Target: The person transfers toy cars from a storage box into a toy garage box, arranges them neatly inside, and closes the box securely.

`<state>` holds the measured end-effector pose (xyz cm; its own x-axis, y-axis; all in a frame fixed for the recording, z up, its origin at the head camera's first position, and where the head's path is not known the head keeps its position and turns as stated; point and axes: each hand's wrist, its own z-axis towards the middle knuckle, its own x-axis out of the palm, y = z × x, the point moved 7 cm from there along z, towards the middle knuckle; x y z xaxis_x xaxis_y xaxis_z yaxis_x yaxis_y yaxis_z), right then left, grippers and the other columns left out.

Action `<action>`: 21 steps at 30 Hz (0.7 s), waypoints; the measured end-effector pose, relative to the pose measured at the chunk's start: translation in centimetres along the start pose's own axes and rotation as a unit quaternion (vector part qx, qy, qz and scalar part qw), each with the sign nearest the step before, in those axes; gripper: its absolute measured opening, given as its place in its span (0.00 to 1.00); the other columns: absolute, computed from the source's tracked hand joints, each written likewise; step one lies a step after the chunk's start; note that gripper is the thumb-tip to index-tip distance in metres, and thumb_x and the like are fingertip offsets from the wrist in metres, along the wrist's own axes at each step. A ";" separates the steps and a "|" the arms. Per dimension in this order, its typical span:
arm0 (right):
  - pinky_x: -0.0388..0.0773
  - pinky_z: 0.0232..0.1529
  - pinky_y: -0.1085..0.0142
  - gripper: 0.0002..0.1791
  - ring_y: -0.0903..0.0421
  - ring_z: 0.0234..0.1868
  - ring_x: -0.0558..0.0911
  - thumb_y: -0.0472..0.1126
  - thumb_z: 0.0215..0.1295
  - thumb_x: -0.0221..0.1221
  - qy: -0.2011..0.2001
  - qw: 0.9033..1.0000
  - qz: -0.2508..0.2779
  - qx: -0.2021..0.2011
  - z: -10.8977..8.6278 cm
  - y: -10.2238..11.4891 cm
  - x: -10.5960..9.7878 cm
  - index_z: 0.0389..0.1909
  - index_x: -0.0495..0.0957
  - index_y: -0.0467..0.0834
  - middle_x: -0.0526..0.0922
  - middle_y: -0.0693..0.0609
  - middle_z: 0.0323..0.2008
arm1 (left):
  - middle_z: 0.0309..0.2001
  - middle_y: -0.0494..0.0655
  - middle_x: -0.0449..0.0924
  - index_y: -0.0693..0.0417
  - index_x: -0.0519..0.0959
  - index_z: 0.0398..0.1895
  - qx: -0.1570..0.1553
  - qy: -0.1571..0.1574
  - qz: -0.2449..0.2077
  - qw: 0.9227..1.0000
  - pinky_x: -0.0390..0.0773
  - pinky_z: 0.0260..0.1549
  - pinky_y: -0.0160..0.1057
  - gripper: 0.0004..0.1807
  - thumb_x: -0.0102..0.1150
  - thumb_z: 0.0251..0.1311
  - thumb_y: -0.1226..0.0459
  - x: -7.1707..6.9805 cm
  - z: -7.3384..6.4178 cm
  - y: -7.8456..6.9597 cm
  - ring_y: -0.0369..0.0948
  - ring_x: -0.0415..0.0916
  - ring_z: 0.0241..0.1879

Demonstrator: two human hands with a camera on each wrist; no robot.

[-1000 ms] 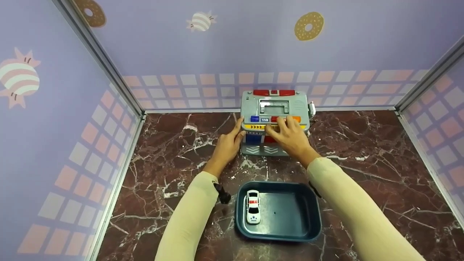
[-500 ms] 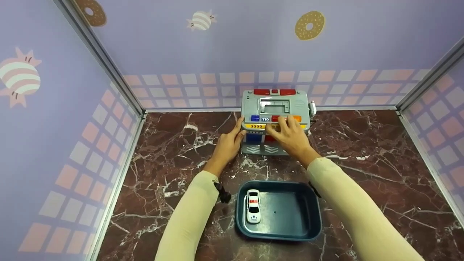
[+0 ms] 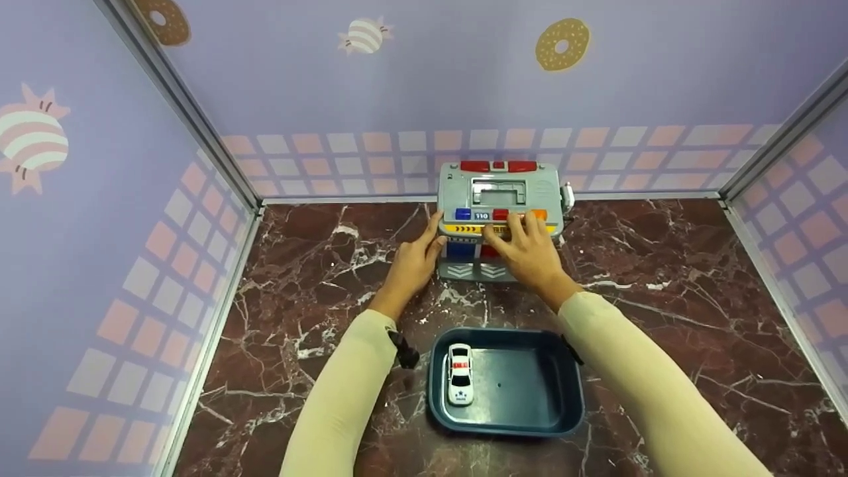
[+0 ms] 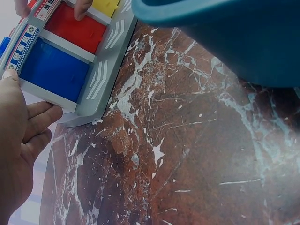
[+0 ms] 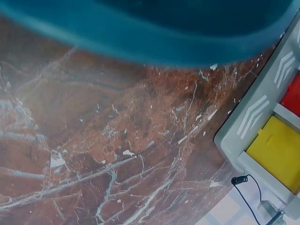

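A grey toy garage [image 3: 464, 192] stands against the back wall, with blue, red and yellow doors, coloured roof lights and a "110" label. My left hand [image 3: 412, 265] rests along its left side; in the left wrist view the thumb touches the front corner and the fingers lie at the side, beside the blue door [image 4: 54, 70]. With my right hand [image 3: 532, 260] I hold the roof's front edge, fingers bent over the top and thumb at the front. The red door [image 4: 75, 30] and yellow door [image 5: 279, 150] are down. A white toy police car [image 3: 460, 384] lies in the teal bin.
The teal plastic bin [image 3: 500, 429] stands in front of the garage, between my forearms. A white handset [image 3: 568, 197] hangs at the garage's right side, with a black cord [image 5: 240, 180]. Patterned panels [image 3: 397, 79] enclose the dark red marble-look surface [image 3: 318, 397].
The head view shifts very slightly. Both hands stay in the same places on the toy garage, and the car and bin have not moved.
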<state>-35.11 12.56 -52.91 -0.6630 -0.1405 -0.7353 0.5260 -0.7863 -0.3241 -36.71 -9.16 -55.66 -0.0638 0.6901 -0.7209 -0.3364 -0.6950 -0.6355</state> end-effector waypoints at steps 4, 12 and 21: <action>0.78 0.48 0.41 0.27 0.31 0.50 0.76 0.43 0.67 0.73 0.006 1.000 0.009 0.016 0.0 0.0 -0.4 0.65 0.76 0.51 0.78 0.33 0.54 | 0.19 0.41 0.64 0.38 0.58 0.91 -0.001 0.003 0.006 1.000 0.86 0.41 0.60 0.34 0.49 0.87 0.48 -0.2 0.2 -0.1 0.43 0.62 0.18; 0.77 0.50 0.39 0.24 0.31 0.53 0.77 0.46 0.71 0.68 0.014 0.998 0.042 0.038 0.0 -0.3 -0.9 0.66 0.79 0.51 0.79 0.34 0.56 | 0.19 0.46 0.70 0.40 0.56 0.91 0.004 0.017 0.011 1.000 0.87 0.48 0.62 0.35 0.48 0.87 0.48 -0.4 0.4 -0.7 0.48 0.71 0.22; 0.75 0.53 0.38 0.31 0.31 0.54 0.76 0.49 0.68 0.73 0.041 0.996 0.066 0.052 -0.3 -0.2 -1.5 0.70 0.79 0.52 0.79 0.34 0.62 | 0.19 0.44 0.68 0.43 0.56 0.91 0.005 0.031 0.024 0.999 0.86 0.45 0.62 0.38 0.49 0.86 0.45 -0.5 0.3 -1.3 0.46 0.68 0.21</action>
<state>-34.05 13.14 -51.95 -0.5440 -0.2006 -0.8148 0.5448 -0.8229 -0.1611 -36.56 -8.59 -54.38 -0.0225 0.6413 -0.7670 -0.3442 -0.7252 -0.5963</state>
